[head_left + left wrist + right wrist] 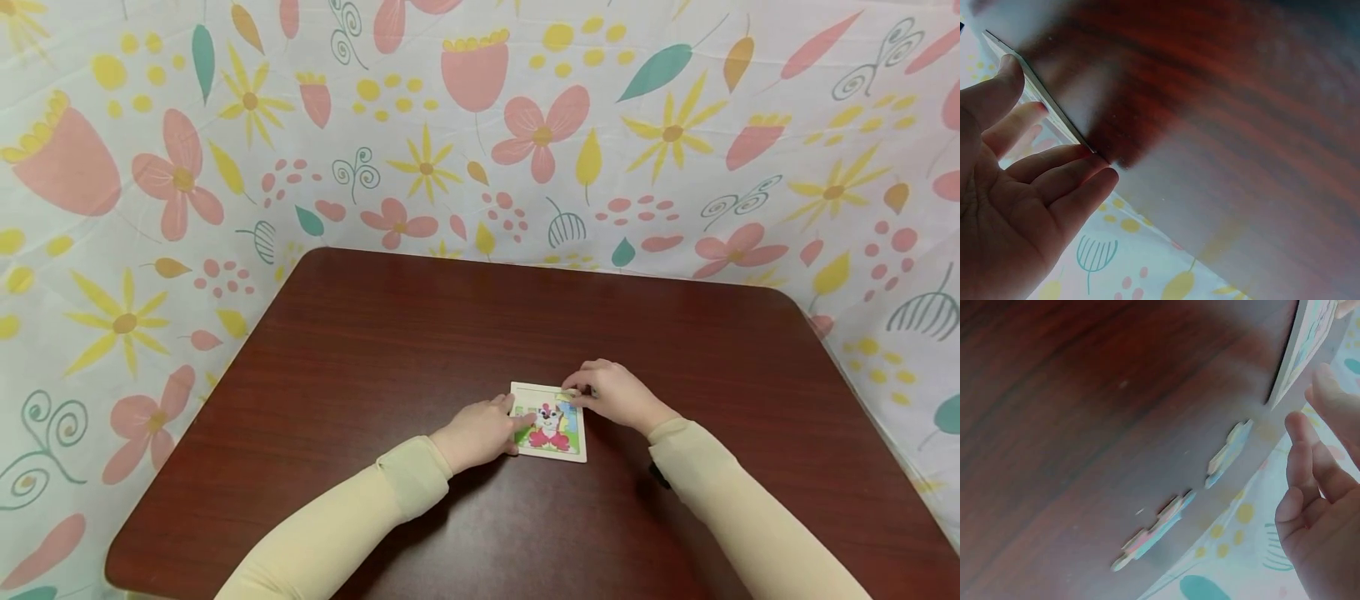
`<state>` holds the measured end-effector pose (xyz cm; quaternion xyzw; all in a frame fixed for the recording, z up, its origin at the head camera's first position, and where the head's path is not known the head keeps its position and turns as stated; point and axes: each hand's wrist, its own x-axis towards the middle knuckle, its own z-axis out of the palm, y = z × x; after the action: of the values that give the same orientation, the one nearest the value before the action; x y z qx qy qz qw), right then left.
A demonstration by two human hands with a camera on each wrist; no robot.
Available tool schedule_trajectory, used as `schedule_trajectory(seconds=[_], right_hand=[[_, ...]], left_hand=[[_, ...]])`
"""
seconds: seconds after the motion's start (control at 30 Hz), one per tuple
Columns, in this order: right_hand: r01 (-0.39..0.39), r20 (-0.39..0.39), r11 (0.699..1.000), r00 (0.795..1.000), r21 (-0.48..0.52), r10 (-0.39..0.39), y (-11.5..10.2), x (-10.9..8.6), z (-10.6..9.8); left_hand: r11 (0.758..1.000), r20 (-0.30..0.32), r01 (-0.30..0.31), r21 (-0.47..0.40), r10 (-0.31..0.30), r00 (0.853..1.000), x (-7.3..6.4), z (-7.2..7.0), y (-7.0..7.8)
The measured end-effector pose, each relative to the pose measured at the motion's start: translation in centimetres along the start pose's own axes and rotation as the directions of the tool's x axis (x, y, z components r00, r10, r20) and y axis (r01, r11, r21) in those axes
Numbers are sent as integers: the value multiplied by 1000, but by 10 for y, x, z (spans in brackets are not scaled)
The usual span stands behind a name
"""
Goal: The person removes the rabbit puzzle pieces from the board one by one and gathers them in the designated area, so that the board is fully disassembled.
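A small square picture puzzle with a pale frame lies on the table, showing a pink and white cartoon animal on green and blue. My left hand lies along its left edge, index finger across the picture. In the left wrist view the thumb and other fingers of my left hand touch the puzzle board's edge. Over the top right corner, the thumb and fingers of my right hand come together at a pale yellowish puzzle piece. That piece does not show beside my right hand in the right wrist view.
In the right wrist view, loose puzzle pieces lie on the table near the board, with more joined-looking pieces beside them. The dark brown table has rounded corners. Behind it hangs a flower-patterned cloth.
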<state>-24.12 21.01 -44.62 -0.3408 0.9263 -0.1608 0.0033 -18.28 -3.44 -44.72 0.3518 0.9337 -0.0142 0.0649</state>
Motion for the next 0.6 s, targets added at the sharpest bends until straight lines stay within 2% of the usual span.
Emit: schedule_trajectory(seconds=[0.17, 0.37, 0.6], right_hand=[[45, 64, 999, 997, 0, -45, -6, 2, -1], [41, 136, 999, 990, -10, -39, -14, 3, -4], [44, 169, 996, 985, -77, -31, -18, 5, -4]], left_hand=[[1000, -5, -4, 8, 5, 1000, 0, 0, 0], [1000, -14, -9, 2, 9, 1000, 0, 0, 0], [1000, -13, -9, 4, 9, 1000, -1, 0, 0]])
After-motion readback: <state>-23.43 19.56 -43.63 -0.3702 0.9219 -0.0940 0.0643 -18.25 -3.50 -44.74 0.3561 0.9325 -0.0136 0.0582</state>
